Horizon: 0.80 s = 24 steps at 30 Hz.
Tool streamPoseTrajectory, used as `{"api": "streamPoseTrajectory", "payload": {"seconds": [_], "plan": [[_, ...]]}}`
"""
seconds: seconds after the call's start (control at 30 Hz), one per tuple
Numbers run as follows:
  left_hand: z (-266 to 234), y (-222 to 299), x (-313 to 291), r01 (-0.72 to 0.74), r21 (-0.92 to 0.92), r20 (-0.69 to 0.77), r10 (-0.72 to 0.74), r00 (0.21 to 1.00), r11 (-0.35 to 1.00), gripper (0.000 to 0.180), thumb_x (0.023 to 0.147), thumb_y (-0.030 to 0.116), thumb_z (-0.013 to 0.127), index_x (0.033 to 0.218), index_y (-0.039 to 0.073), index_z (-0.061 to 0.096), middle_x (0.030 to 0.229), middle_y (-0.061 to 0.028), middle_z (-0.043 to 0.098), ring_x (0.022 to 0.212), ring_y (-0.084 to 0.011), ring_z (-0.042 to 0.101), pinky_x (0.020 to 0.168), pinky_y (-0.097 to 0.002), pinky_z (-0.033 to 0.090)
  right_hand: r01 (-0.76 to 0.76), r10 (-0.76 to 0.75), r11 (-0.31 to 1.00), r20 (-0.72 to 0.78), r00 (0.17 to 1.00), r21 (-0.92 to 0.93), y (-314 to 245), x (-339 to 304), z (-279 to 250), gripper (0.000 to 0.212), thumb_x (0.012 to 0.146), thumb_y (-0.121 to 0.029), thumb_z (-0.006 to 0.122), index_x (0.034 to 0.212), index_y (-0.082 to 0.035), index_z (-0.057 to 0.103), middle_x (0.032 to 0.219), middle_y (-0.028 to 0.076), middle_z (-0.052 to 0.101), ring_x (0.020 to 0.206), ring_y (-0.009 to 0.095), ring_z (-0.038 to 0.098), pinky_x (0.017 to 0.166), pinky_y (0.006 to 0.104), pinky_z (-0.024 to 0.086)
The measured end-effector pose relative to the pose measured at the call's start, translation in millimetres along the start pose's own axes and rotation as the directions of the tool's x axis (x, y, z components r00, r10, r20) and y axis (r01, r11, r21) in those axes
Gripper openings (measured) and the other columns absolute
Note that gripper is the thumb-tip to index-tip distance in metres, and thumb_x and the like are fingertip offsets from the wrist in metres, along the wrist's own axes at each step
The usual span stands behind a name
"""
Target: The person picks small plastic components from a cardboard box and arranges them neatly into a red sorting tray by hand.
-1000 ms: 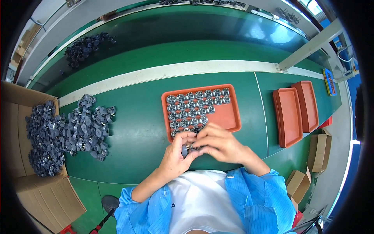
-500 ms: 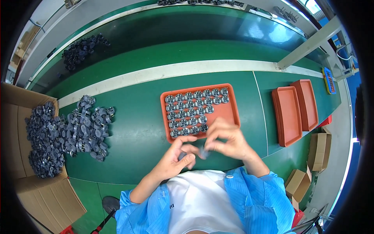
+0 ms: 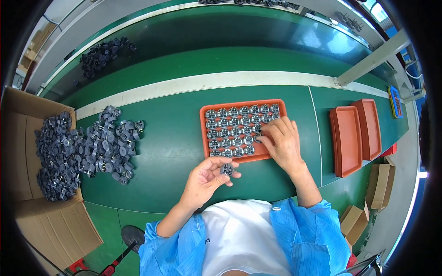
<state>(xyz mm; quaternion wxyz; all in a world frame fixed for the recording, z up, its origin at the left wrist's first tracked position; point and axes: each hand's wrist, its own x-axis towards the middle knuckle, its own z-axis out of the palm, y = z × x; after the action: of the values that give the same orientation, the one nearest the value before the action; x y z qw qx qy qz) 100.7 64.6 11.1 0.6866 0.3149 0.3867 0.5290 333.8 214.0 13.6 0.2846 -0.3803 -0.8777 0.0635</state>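
Note:
In front of me, an orange-red tray (image 3: 264, 156) holds rows of small round parts (image 3: 235, 122) with silvery metal tops. My left hand (image 3: 202, 179) is closed near the tray's front edge, a dark grey round part (image 3: 226, 169) between thumb and fingers, its metal side up. Over the right half of the tray, my right hand (image 3: 284, 141) pinches another round part (image 3: 258, 137) at the end of a row. Its fingers partly hide that part and the tray floor around it.
A heap of grey parts (image 3: 108, 145) spills from a cardboard box (image 3: 48, 108) at left. Stacked empty orange-red trays (image 3: 347, 142) lie at right, near a blue-and-yellow holder (image 3: 395, 102). More dark parts (image 3: 103, 55) sit beyond the pale strip (image 3: 221, 79). Open cartons (image 3: 380, 186) stand lower right.
My right hand has moved from beside the left hand out over the tray, bringing a part to a row. The left hand has turned, showing the part it holds.

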Motion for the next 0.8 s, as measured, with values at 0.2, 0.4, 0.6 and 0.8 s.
{"api": "streamPoseTrajectory", "payload": {"seconds": [0.2,0.4,0.6,0.8], "plan": [[8,-20,-1,-0.256,0.210,-0.040,0.270,0.962,0.943,0.034,0.092,-0.004,0.080,0.120,0.001,0.062,0.126,-0.0150,0.069,0.110,-0.0244,0.073,0.091,-0.0350,0.062,-0.046,-0.040,0.814,0.135,0.990,0.579,-53,-11,-20,0.025,0.076,-0.013,0.092,0.093,-0.005,0.075,0.093,0.008,0.074,0.089,0.027,0.069,0.080,0.0407,0.054],[1,-15,5,-0.604,0.765,0.407,0.559,0.722,0.224,0.046,0.079,0.008,0.092,0.117,0.005,0.066,0.121,-0.0155,0.071,0.111,-0.0317,0.072,0.087,-0.0411,0.059,-0.162,0.056,0.768,0.187,0.981,0.620,-61,-21,-15,0.017,0.080,-0.007,0.088,0.092,-0.006,0.076,0.092,0.008,0.074,0.088,0.028,0.069,0.081,0.0419,0.055],[-33,6,-6,-0.169,0.984,0.168,0.641,0.749,-0.060,0.056,0.083,0.016,0.088,0.132,0.005,0.063,0.146,-0.0201,0.059,0.131,-0.0395,0.060,0.106,-0.0510,0.045,0.038,-0.037,0.999,0.055,0.998,-0.010,-16,-11,-36,0.017,0.072,-0.005,0.082,0.087,-0.009,0.074,0.091,0.005,0.064,0.091,0.029,0.062,0.077,0.0432,0.045],[-100,51,5,0.458,0.860,-0.141,0.758,0.636,-0.224,0.081,0.089,0.029,0.086,0.153,0.001,0.045,0.160,-0.0325,0.037,0.151,-0.0533,0.031,0.121,-0.0654,0.026,0.007,-0.003,0.998,0.065,0.998,-0.067,-5,-24,-24,0.016,0.069,-0.005,0.084,0.080,-0.007,0.074,0.085,0.005,0.059,0.087,0.026,0.059,0.076,0.0414,0.043]]}}
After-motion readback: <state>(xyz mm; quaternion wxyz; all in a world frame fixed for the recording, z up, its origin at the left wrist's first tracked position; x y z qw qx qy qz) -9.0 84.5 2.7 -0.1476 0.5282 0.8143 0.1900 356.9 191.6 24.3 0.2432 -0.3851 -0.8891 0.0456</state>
